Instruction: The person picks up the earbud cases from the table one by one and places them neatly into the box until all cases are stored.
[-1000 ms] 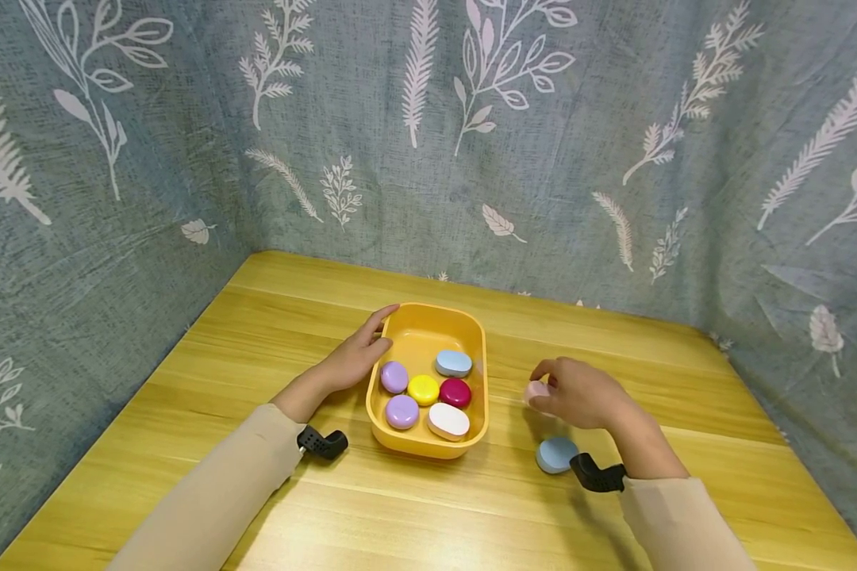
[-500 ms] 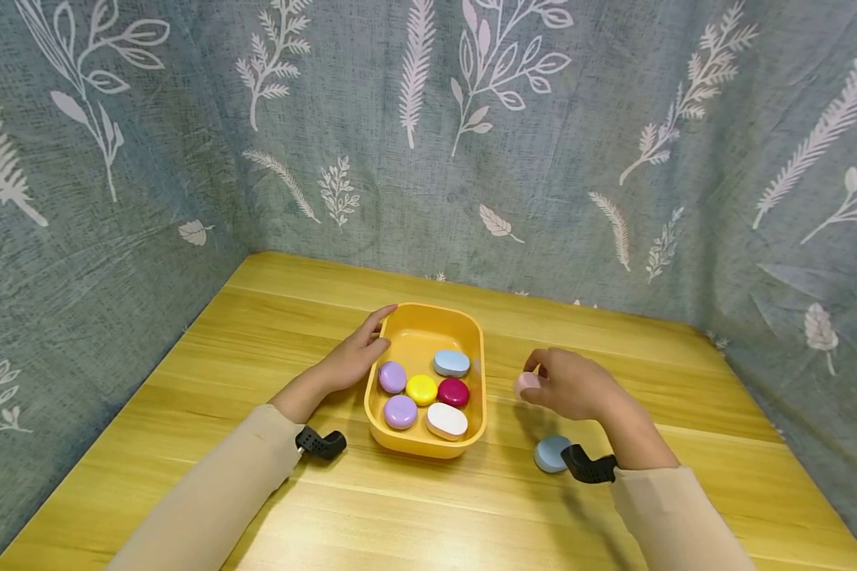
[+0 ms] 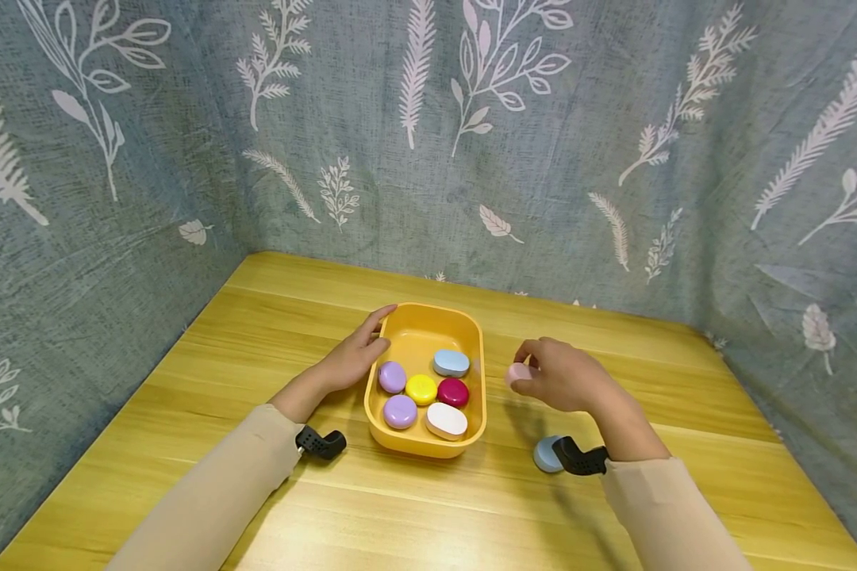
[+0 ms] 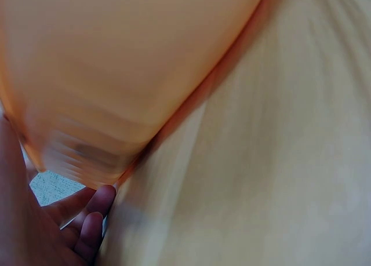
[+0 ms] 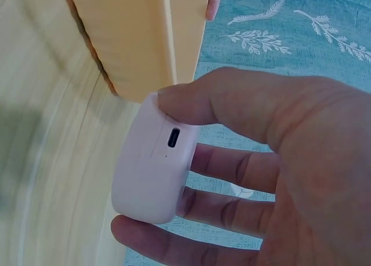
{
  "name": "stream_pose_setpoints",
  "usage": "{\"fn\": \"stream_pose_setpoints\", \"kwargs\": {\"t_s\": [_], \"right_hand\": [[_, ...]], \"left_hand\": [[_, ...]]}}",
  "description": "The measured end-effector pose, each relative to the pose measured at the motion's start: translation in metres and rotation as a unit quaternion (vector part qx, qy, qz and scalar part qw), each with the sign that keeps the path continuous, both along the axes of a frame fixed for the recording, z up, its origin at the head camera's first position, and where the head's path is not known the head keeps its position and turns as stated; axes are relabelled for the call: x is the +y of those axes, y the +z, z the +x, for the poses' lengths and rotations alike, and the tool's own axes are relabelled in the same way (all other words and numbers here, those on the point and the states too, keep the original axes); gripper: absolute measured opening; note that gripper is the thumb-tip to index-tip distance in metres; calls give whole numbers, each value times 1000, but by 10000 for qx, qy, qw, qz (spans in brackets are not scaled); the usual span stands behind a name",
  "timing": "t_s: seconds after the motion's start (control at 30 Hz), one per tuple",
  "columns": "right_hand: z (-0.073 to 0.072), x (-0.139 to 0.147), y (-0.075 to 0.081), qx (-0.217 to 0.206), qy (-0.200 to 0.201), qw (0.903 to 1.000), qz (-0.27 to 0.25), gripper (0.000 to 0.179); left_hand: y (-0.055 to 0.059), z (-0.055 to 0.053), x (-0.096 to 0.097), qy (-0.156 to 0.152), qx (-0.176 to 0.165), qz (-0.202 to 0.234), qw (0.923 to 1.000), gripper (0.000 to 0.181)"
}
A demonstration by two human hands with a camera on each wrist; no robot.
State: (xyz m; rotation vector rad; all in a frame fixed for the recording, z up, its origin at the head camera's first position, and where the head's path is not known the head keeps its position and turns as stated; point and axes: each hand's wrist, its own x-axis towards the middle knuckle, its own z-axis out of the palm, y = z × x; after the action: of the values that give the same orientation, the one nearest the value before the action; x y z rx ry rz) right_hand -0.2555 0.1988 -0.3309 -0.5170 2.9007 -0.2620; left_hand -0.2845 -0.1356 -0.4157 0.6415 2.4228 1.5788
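My right hand [image 3: 567, 377] pinches a pale pink earbud charging case [image 5: 152, 161] between thumb and fingers, just right of the yellow bin [image 3: 425, 455]. The right wrist view shows a charging port on the side of the case. My left hand [image 3: 348, 361] rests against the bin's left side, fingertips at the rim; in the left wrist view its fingers [image 4: 90, 234] lie by the outer wall. In the bin are two purple cases [image 3: 400, 411], a yellow case [image 3: 421, 389], a magenta case [image 3: 453, 392], a white oval case [image 3: 447, 421] and a light blue oval case [image 3: 451, 362].
A blue round case [image 3: 546, 454] lies on the wooden table [image 3: 428, 523] below my right hand, partly hidden by the black wrist camera [image 3: 580, 457]. A patterned curtain [image 3: 428, 198] encloses the back and sides of the table.
My right hand has carried the pink case leftward and slightly away from me, closer to the bin. My left hand and the bin's contents stay as they were.
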Motion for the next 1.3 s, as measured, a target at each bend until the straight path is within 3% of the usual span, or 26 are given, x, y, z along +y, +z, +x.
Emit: {"fn": "stream_pose_setpoints", "kwargs": {"t_s": [1.3], "right_hand": [[-16,-39,9,201,288,9993,-136,34]], "left_hand": [[-2,-1,-1,6,50,65,10000,57]]}}
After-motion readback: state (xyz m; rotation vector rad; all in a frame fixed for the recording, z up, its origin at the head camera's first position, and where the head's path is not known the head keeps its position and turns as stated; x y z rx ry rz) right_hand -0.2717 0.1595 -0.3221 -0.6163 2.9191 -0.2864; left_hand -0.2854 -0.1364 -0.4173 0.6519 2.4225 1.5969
